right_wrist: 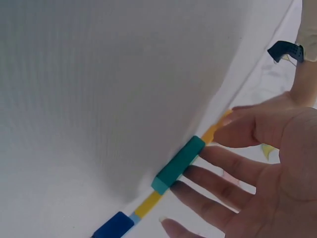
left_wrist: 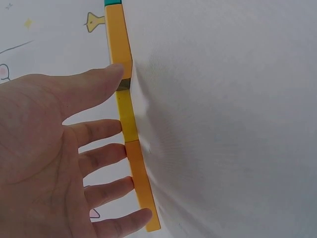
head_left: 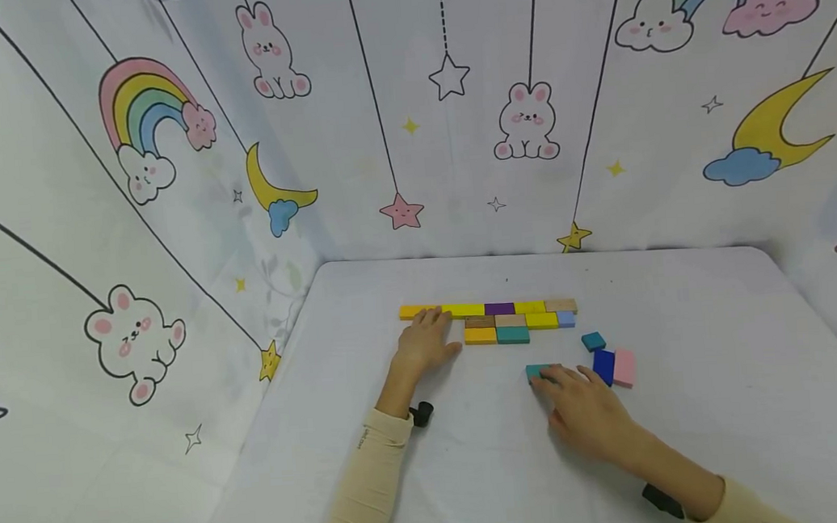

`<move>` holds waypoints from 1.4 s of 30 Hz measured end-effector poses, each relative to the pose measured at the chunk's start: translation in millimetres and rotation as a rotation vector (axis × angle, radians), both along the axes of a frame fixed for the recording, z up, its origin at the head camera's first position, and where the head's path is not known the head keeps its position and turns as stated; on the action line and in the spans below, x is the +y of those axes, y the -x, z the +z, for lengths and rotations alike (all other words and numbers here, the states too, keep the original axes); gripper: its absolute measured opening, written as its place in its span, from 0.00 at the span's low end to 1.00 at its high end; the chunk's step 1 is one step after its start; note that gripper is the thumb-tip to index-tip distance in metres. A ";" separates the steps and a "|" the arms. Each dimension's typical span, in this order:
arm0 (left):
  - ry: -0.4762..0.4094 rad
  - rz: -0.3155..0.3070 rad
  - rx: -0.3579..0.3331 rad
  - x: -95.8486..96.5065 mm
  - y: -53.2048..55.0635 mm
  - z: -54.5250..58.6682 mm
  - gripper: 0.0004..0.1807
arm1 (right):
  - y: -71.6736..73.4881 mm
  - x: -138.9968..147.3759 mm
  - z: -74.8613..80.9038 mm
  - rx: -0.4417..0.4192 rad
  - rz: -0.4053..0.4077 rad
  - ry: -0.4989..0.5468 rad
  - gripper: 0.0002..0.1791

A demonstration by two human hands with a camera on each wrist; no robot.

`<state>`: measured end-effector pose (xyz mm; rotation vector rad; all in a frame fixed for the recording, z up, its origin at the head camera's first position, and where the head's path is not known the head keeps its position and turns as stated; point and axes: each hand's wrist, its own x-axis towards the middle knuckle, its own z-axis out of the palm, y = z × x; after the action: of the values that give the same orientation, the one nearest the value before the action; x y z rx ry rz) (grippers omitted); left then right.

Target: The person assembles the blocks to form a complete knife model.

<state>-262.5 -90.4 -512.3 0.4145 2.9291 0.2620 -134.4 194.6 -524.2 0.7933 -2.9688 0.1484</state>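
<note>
Flat coloured blocks lie in stepped rows on the white table: a long back row with an orange block, a yellow block and a purple block, and shorter rows in front. My left hand rests at the rows' left end, its extended fingers touching the orange and yellow blocks. A teal block lies apart, nearer me. My right hand reaches over it, straight fingertips against its side and the thumb off it. A dark blue block sits just beyond the right fingers.
A pink block leans close beside the dark blue one, with a small teal block behind them. The front row holds another orange block and a green-teal block. A patterned cloth wall rises behind the table.
</note>
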 end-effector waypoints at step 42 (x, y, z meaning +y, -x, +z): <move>-0.006 0.016 -0.029 0.3 0.9 0.8 0.38 | 47.5 14.4 0.6 0.049 -0.010 0.008 0.30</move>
<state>-263.4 -90.1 -511.5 0.3845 2.9056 0.2769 -181.8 208.9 -523.6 0.7701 -2.9236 0.1380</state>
